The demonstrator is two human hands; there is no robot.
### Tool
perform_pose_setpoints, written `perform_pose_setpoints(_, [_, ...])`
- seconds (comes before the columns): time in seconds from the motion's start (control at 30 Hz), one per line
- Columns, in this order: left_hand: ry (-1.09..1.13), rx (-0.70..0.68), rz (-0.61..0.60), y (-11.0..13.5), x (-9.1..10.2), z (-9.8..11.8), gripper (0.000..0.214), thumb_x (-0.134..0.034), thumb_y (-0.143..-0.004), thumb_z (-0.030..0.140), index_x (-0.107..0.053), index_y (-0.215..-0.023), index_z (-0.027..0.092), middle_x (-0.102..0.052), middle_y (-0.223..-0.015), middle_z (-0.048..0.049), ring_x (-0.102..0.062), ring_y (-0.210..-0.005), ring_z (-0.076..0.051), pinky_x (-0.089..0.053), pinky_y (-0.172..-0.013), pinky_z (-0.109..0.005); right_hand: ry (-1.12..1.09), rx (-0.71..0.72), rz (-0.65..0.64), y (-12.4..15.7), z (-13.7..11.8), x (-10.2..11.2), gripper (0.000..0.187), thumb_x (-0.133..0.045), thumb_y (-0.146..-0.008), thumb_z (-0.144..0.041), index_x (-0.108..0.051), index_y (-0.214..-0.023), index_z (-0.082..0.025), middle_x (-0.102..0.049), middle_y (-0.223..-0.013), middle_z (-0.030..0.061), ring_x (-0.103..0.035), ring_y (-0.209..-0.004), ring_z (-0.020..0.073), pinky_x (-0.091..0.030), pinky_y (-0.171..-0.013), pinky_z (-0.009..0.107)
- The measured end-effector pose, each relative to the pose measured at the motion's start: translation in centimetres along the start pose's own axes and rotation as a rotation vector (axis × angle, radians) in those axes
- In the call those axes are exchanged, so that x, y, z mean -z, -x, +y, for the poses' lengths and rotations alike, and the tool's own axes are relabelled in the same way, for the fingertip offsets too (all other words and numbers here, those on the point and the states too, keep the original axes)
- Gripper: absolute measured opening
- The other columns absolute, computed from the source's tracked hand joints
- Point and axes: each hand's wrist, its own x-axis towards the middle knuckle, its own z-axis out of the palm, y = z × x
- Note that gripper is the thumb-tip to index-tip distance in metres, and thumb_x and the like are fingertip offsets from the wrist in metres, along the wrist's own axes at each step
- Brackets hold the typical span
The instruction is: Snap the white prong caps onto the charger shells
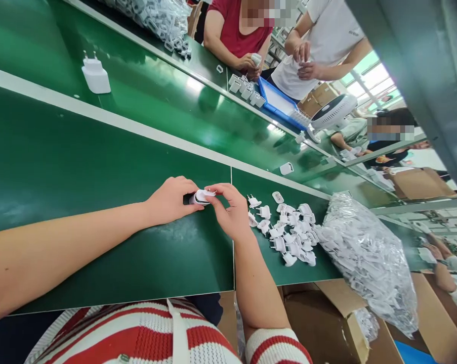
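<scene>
My left hand (172, 199) is closed around a white charger housing (199, 200) held low over the green table. At the housing's open end, my right hand (230, 206) pinches a white plug cover (206, 193) with metal pins. The cover sits tilted against the housing; I cannot tell whether it is seated. Just right of my right hand lies a loose pile of white plug covers (289, 230), some with their pins showing. A finished-looking white charger (95, 75) stands on the green belt at the upper left, pins up.
A clear bag of white parts (368, 258) slumps over the table's right edge, above open cardboard boxes (319, 313). One white part (286, 168) lies on the belt. Across it, co-workers handle parts near a blue tray (277, 103), a fan (334, 111) and another bag (156, 17).
</scene>
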Motion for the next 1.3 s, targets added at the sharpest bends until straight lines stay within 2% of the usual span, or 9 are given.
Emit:
perform_pose_setpoints(0.2, [0.001, 0.016, -0.002, 0.1, 0.1, 0.1, 0.031, -0.074, -0.087, 0.049, -0.078, -0.103, 0.022, -0.077, -0.107, -0.0053, -0.065, -0.101, -0.027, -0.045, -0.092, -0.043, 0.023, 0.09, 0.041, -0.2, -0.1, 0.2, 0.013, -0.063, -0.096, -0.018, -0.073, -0.102, -0.024, -0.078, -0.102, 0.0045, -0.072, -0.097, 0.0188, -0.058, -0.088, 0.036])
perform_pose_setpoints(0.3, [0.011, 0.011, 0.007, 0.0, -0.1, 0.0, 0.03, -0.073, -0.087, 0.048, -0.077, -0.101, 0.022, -0.077, -0.107, -0.0054, -0.066, -0.1, -0.027, -0.045, -0.092, -0.043, 0.031, 0.085, 0.052, -0.1, -0.2, 0.2, 0.012, -0.064, -0.096, -0.02, -0.073, -0.102, -0.024, -0.079, -0.102, 0.0045, -0.072, -0.097, 0.0191, -0.059, -0.087, 0.036])
perform_pose_setpoints(0.43, [0.019, 0.005, 0.016, 0.0, -0.3, -0.1, 0.03, -0.073, -0.087, 0.048, -0.077, -0.102, 0.022, -0.078, -0.106, -0.0048, -0.066, -0.1, -0.026, -0.045, -0.093, -0.044, 0.071, 0.073, 0.024, 0.0, -0.2, -0.1, 0.012, -0.063, -0.097, -0.022, -0.073, -0.102, -0.025, -0.079, -0.103, 0.0043, -0.072, -0.098, 0.0195, -0.059, -0.09, 0.038])
perform_pose_setpoints(0.53, [0.021, 0.005, 0.014, 0.1, -0.3, -0.2, 0.031, -0.073, -0.088, 0.048, -0.077, -0.102, 0.022, -0.078, -0.106, -0.0048, -0.066, -0.099, -0.026, -0.045, -0.093, -0.044, 0.08, 0.09, 0.006, -0.1, -0.3, -0.1, 0.013, -0.061, -0.097, -0.02, -0.073, -0.102, -0.025, -0.079, -0.102, 0.0034, -0.072, -0.097, 0.0188, -0.057, -0.101, 0.041])
perform_pose_setpoints(0.67, [0.012, -0.002, 0.021, 0.1, -0.2, -0.2, 0.031, -0.073, -0.088, 0.049, -0.077, -0.101, 0.021, -0.078, -0.105, -0.0053, -0.066, -0.099, -0.026, -0.045, -0.092, -0.043, 0.116, 0.11, -0.037, -0.3, -0.9, 0.2, 0.019, -0.058, -0.096, -0.014, -0.072, -0.1, -0.025, -0.079, -0.099, 0.0006, -0.072, -0.092, 0.0165, -0.045, -0.12, 0.048])
perform_pose_setpoints(0.87, [0.009, -0.02, 0.033, 0.2, -0.3, -0.2, 0.032, -0.07, -0.089, 0.048, -0.077, -0.101, 0.019, -0.078, -0.105, -0.0054, -0.066, -0.097, -0.026, -0.045, -0.091, -0.043, 0.181, 0.111, -0.058, -0.7, -1.6, 0.3, 0.022, -0.056, -0.092, -0.01, -0.072, -0.097, -0.024, -0.077, -0.093, 0.0004, -0.071, -0.086, 0.0166, -0.041, -0.123, 0.051])
perform_pose_setpoints(1.1, [-0.002, 0.017, 0.043, 0.2, 0.0, 0.2, 0.031, -0.073, -0.087, 0.046, -0.077, -0.104, 0.02, -0.078, -0.103, -0.0048, -0.066, -0.098, -0.027, -0.047, -0.092, -0.043, 0.24, 0.037, -0.019, -0.4, -1.3, -0.3, 0.017, -0.065, -0.092, -0.015, -0.075, -0.098, -0.027, -0.078, -0.096, -0.0028, -0.072, -0.09, 0.0161, -0.016, -0.132, 0.056])
perform_pose_setpoints(1.23, [0.034, -0.014, 0.046, 0.5, 0.0, 0.4, 0.039, -0.069, -0.09, 0.05, -0.074, -0.116, 0.023, -0.077, -0.112, -0.0043, -0.067, -0.101, -0.026, -0.048, -0.095, -0.043, 0.186, -0.003, -0.025, -0.1, -0.5, -0.5, 0.013, -0.069, -0.093, -0.022, -0.077, -0.102, -0.028, -0.079, -0.102, -0.0004, -0.071, -0.103, 0.0186, -0.026, -0.128, 0.052])
perform_pose_setpoints(1.3, [0.043, 0.022, 0.043, 0.7, -0.1, 0.6, 0.04, -0.066, -0.091, 0.055, -0.074, -0.115, 0.024, -0.077, -0.111, -0.0045, -0.068, -0.101, -0.027, -0.05, -0.093, -0.041, 0.125, -0.041, -0.05, -0.3, 0.2, 0.1, 0.023, -0.068, -0.095, -0.029, -0.074, -0.118, -0.028, -0.078, -0.113, 0.0022, -0.069, -0.112, 0.0194, -0.034, -0.124, 0.047])
